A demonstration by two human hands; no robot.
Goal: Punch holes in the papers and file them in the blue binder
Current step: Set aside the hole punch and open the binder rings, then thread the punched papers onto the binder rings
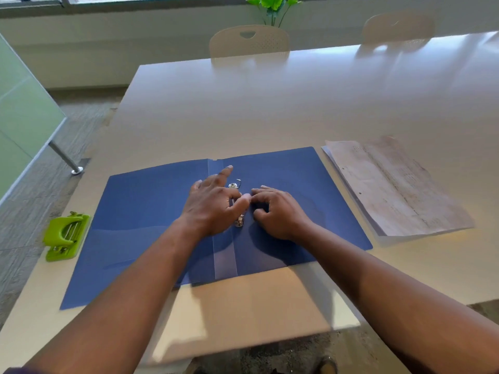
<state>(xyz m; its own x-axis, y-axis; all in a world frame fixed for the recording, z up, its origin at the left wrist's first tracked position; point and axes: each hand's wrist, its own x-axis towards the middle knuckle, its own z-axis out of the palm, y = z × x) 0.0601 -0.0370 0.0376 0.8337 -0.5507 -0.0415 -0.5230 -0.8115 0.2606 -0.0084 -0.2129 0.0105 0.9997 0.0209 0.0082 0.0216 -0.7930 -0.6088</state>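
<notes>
The blue binder [140, 211] lies open and flat on the table, with its metal ring mechanism [237, 203] along the spine. My left hand [213, 203] and my right hand [278, 211] both rest on the middle of that mechanism, with the thumb and fingers of each hand pinching it. One ring prong sticks up just beyond my left hand. A stack of printed papers [397, 190] with punched holes along its left edge lies to the right of the binder. The green hole punch [66, 236] sits at the binder's left edge.
The white table [270, 109] stretches far ahead. Two pale chairs [249, 41] stand at its far side, with a green plant [272, 6] behind them. A glass partition [24, 125] and floor lie to the left. The table's near edge is by my forearms.
</notes>
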